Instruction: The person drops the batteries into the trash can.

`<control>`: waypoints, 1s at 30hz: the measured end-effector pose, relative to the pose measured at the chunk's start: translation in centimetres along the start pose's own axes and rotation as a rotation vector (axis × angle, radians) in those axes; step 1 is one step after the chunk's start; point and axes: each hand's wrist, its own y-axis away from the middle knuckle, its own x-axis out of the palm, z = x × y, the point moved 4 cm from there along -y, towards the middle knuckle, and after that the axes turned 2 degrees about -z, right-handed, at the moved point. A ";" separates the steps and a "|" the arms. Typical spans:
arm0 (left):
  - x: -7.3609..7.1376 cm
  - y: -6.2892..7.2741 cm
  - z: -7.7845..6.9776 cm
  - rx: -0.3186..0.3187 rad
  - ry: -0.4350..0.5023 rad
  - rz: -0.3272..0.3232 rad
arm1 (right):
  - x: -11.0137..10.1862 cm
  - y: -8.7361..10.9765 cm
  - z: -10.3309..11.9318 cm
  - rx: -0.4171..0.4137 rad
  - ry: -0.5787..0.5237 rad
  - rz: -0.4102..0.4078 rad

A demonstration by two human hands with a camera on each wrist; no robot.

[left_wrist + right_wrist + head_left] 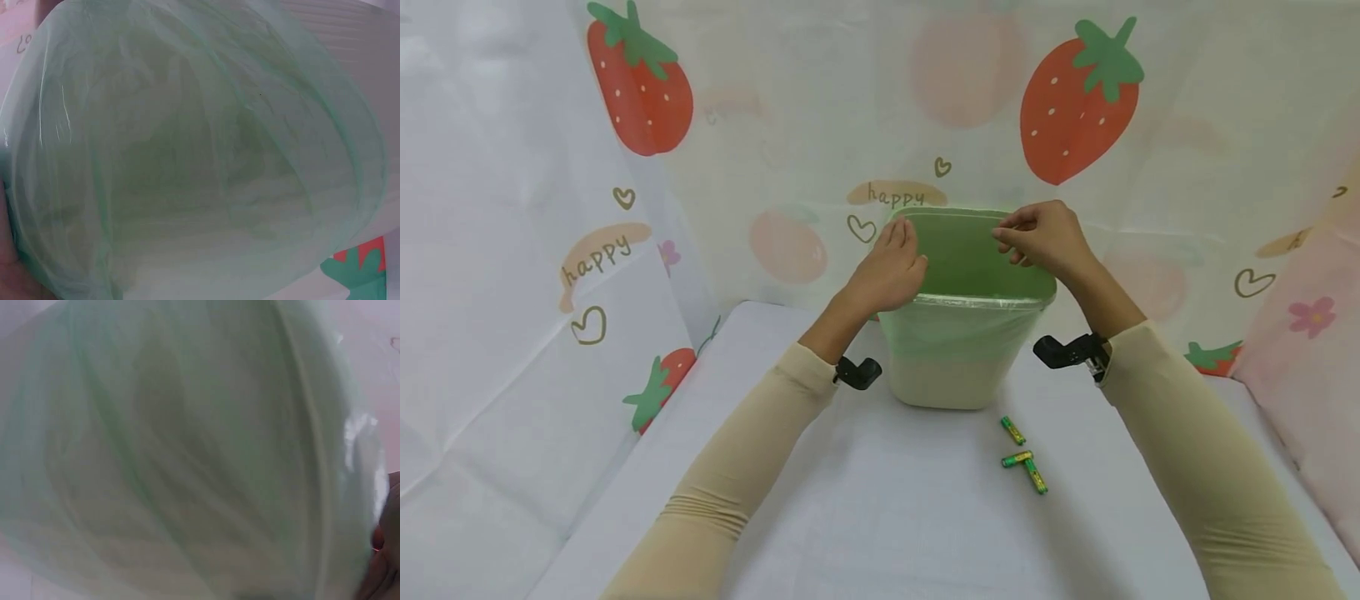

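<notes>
A pale trash can (951, 367) stands on the white table, lined with a thin green see-through garbage bag (970, 302) that is folded over the rim and hangs down outside. At the left side of the rim, my left hand (887, 271) holds the bag's edge, its fingers close together and pointing up. Opposite it, my right hand (1048, 237) pinches the bag at the right rim with thumb and forefinger. The bag (206, 150) fills most of the left wrist view. In the right wrist view the bag (187, 456) bulges close to the camera, fingers at the right edge.
Three green and yellow batteries (1036, 477) lie on the table (880, 517) in front of the can, two of them touching. Behind the can hangs a white curtain (835, 108) printed with strawberries and hearts.
</notes>
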 end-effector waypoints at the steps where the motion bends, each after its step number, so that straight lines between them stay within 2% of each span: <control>1: 0.0 0.0 0.0 0.000 0.001 0.000 | -0.1 0.2 0.0 -0.002 0.001 -0.004; 11: 0.0 -0.1 0.1 0.006 0.010 0.000 | -1.3 2.6 0.5 -0.053 0.012 -0.025; 19: 0.1 -0.1 -0.1 0.006 0.007 0.015 | -2.1 4.8 0.0 -0.054 0.006 -0.053; 30: 0.1 -0.1 0.0 0.007 0.021 -0.002 | -3.1 8.0 -0.3 -0.087 -0.081 -0.115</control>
